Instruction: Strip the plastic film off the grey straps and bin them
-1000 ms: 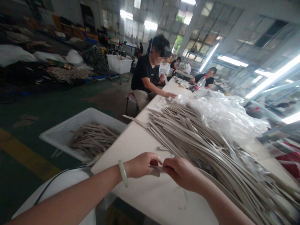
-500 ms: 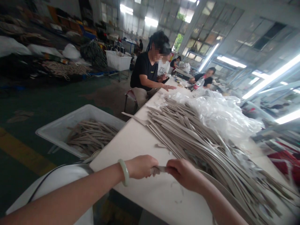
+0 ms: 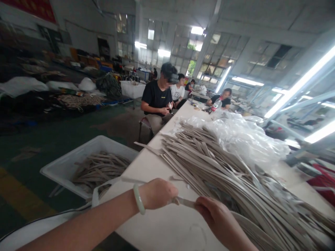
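Note:
My left hand (image 3: 159, 193), with a pale green bangle (image 3: 139, 199) on its wrist, is closed around a flat grey-beige strip (image 3: 187, 203). My right hand (image 3: 213, 212) pinches the same strip a short way to the right, so a piece of it stretches between the two hands above the table. Another length of strip shows to the left behind my left hand. Beside my right hand lies a large heap of similar long strips (image 3: 209, 160) on the white table (image 3: 159, 230).
A white bin (image 3: 60, 174) holding more strips stands left of the table. Clear plastic sheeting (image 3: 243, 136) lies behind the heap. A person in a black shirt (image 3: 157, 97) sits at the table's far left side, others beyond. A bottle (image 3: 216, 104) stands at the far end.
The view has tilted up, so the scene sits lower. More strip shows between my hands and left of my left hand. The person in black has drawn their hand back from the table.

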`<state>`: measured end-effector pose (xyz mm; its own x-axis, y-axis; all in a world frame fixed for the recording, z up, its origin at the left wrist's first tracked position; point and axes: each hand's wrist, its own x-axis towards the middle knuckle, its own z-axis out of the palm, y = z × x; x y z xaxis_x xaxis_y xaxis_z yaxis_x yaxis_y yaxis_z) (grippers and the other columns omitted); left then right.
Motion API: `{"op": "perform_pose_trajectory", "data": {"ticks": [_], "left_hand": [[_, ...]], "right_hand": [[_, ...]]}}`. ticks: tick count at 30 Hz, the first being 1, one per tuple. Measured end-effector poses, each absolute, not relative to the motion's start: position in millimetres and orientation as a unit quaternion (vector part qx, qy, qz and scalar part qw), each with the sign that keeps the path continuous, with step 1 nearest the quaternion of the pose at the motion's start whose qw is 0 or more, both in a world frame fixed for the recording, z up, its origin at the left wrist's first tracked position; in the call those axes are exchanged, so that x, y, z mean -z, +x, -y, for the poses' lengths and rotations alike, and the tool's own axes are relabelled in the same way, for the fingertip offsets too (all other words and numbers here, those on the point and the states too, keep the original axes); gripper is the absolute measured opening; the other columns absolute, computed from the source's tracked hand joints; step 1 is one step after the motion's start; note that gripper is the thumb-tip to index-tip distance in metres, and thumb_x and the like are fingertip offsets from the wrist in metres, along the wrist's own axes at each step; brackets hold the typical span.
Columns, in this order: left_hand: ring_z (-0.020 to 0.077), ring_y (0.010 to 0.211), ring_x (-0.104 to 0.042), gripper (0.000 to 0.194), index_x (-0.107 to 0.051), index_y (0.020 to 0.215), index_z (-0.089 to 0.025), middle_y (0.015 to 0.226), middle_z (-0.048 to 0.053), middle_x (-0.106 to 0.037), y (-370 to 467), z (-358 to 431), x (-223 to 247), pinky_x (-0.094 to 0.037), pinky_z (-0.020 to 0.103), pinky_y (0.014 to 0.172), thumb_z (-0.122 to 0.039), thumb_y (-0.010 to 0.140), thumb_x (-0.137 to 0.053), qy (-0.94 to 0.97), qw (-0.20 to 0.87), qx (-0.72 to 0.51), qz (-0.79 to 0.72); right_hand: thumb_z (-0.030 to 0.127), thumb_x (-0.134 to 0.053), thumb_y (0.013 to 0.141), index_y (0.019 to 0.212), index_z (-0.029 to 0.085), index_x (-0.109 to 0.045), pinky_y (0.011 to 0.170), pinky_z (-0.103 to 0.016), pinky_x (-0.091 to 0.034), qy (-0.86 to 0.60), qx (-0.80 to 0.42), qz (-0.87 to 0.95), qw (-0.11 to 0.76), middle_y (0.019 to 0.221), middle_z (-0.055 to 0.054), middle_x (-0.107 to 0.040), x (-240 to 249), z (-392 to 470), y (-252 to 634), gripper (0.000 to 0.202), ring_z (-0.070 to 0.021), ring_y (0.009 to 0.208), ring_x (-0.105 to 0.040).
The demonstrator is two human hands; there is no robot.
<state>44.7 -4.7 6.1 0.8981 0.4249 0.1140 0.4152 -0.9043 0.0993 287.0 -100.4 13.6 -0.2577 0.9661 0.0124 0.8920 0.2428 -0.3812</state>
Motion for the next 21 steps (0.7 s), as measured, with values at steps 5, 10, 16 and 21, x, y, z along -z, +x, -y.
{"op": "perform_pose_trajectory", "data": {"ticks": [5, 10, 16, 21], "left_hand": [[0.0210, 0.067, -0.066, 0.014, -0.058, 0.081, -0.016, 0.076, 0.006, -0.068, 56.3, 15.6, 3.0, -0.048, 0.027, 0.055, -0.026, 0.089, -0.052, 0.972, 0.005, -0.065, -0.224], [0.0188, 0.067, -0.065, 0.009, -0.057, 0.079, -0.015, 0.075, 0.005, -0.068, 66.8, 23.2, 9.7, -0.047, 0.025, 0.054, -0.020, 0.087, -0.056, 0.983, -0.013, -0.066, -0.170], [0.0185, 0.069, -0.065, 0.009, -0.056, 0.081, -0.016, 0.077, 0.004, -0.067, 75.1, 35.4, 17.4, -0.044, 0.026, 0.050, -0.020, 0.088, -0.053, 0.985, -0.010, -0.074, -0.156], [0.0172, 0.066, -0.065, 0.010, -0.055, 0.079, -0.016, 0.076, 0.004, -0.066, 85.6, 46.7, 25.3, -0.043, 0.026, 0.048, -0.019, 0.089, -0.051, 0.986, -0.020, -0.073, -0.152]], "right_hand": [[0.033, -0.041, 0.094, 0.075, 0.021, -0.056, 0.061, -0.025, -0.036, -0.615, -0.123, 0.771, 0.107, 0.072, -0.002, -0.064, -5.0, 113.7, 297.7, 0.027, -0.0170, 0.066, -0.059], [0.029, -0.046, 0.091, 0.081, 0.022, -0.059, 0.061, -0.023, -0.040, -0.580, -0.148, 0.793, 0.113, 0.075, -0.002, -0.067, 2.5, 121.0, 303.4, 0.018, -0.0162, 0.067, -0.062], [0.035, -0.042, 0.093, 0.077, 0.024, -0.062, 0.059, -0.025, -0.044, -0.577, -0.112, 0.804, 0.093, 0.069, -0.003, -0.068, 12.8, 127.5, 323.4, 0.028, -0.0179, 0.063, -0.064], [0.042, -0.046, 0.091, 0.080, 0.026, -0.066, 0.051, -0.022, -0.047, -0.538, -0.078, 0.829, 0.133, 0.069, -0.002, -0.072, 22.3, 142.7, 344.3, 0.028, -0.0173, 0.057, -0.067]]}}
